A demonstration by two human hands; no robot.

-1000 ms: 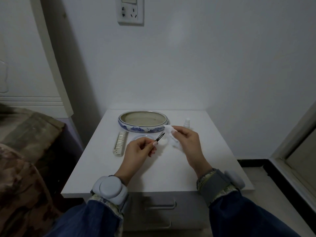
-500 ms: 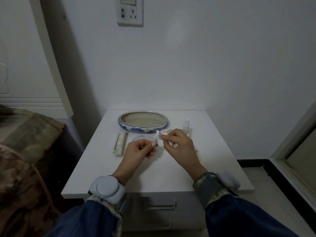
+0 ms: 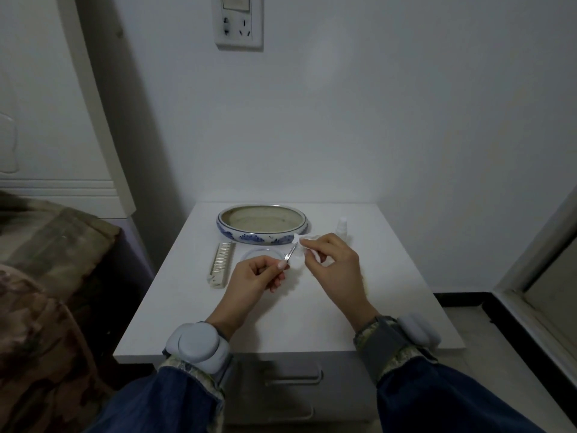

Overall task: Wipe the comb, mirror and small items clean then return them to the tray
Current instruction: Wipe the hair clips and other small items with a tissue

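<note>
Over the middle of the white nightstand my left hand (image 3: 254,278) pinches a thin metal clip (image 3: 291,253) that points up and away. My right hand (image 3: 332,260) holds a white wipe (image 3: 300,254) wrapped around the clip's far end. A pale comb (image 3: 222,267) lies flat to the left. Partly hidden behind my left hand, a round mirror (image 3: 260,253) lies on the top. The blue-and-white oval tray (image 3: 263,238) stands at the back with nothing visible inside.
A small white bottle (image 3: 342,229) stands to the right of the tray, behind my right hand. The nightstand top (image 3: 296,314) ends close to a bed with a camouflage cover (image 3: 40,276) on the left. A wall socket (image 3: 239,21) hangs above.
My right hand has come left with the wipe and closed it over the clip's tip, which was bare a second ago. The left hand has kept its hold.
</note>
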